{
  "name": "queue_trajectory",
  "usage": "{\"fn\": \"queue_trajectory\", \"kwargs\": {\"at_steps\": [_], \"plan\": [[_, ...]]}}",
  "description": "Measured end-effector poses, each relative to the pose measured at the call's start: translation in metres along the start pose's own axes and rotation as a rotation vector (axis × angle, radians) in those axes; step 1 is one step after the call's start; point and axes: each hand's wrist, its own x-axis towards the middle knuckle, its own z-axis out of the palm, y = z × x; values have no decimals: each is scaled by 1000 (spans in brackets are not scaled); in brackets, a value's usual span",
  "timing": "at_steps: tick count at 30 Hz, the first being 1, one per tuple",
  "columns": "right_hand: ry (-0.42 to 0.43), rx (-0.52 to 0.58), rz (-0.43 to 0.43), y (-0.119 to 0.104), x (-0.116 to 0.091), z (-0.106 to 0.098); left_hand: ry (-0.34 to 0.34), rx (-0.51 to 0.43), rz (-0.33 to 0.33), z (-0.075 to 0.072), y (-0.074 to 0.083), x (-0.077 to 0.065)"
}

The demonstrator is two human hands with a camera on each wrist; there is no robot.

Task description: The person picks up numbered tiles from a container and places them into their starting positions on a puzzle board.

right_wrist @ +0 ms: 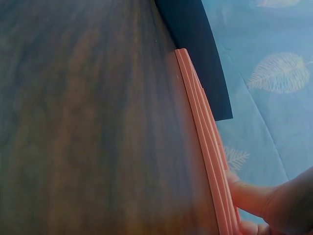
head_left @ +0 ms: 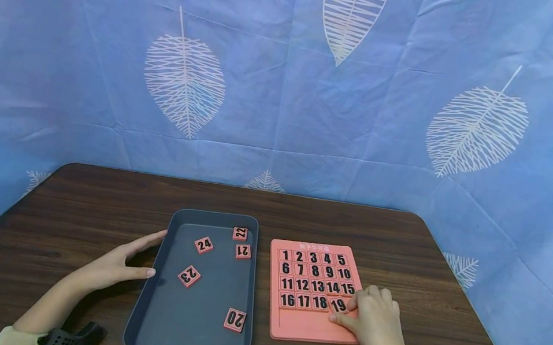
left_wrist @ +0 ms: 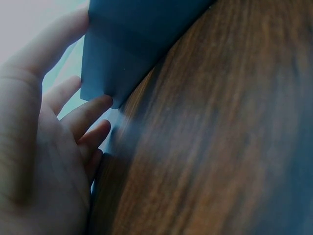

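A pink number-puzzle board (head_left: pixel 308 331) lies on the table with tiles 1 to 18 set in rows. My right hand (head_left: pixel 379 320) pinches the number 19 tile (head_left: pixel 338 305) between thumb and fingers, and that tile sits slightly askew at the end of the fourth row. In the right wrist view only the thumb and fingertips show beside the board's edge (right_wrist: pixel 205 132); the tile is hidden there. My left hand (head_left: pixel 112 267), thumb and fingers spread, touches the left rim of a dark grey tray (head_left: pixel 173 322). Its fingers also show against the tray's wall (left_wrist: pixel 127 49) in the left wrist view.
Inside the tray lie several loose tiles: 22 (head_left: pixel 240 233), 21 (head_left: pixel 243 251), 24 (head_left: pixel 203 245), 23 (head_left: pixel 189 276) and 20 (head_left: pixel 235 320). The tray stands just left of the board on a dark wooden table (head_left: pixel 353 223). Behind hangs a blue leaf-patterned cloth (head_left: pixel 288 81).
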Motion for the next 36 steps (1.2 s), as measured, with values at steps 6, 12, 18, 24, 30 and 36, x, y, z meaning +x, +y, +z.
{"fn": "queue_trajectory", "kwargs": {"at_steps": [6,12,18,24,30,36], "plan": [[-2,24,-10,0,2,0,-1,4,-7,0,1,0],[-13,2,-45,-1,1,-5,-1,13,0,0,1,0],[38,-3,-85,-8,3,-16,0,11,-2,-1,1,0],[82,78,-159,-27,8,-24,0,-2,6,-1,1,0],[115,150,-228,-49,16,-29,-2,-1,13,-2,0,1],[123,229,-302,-64,26,-30,0,1,16,-2,1,0]]}}
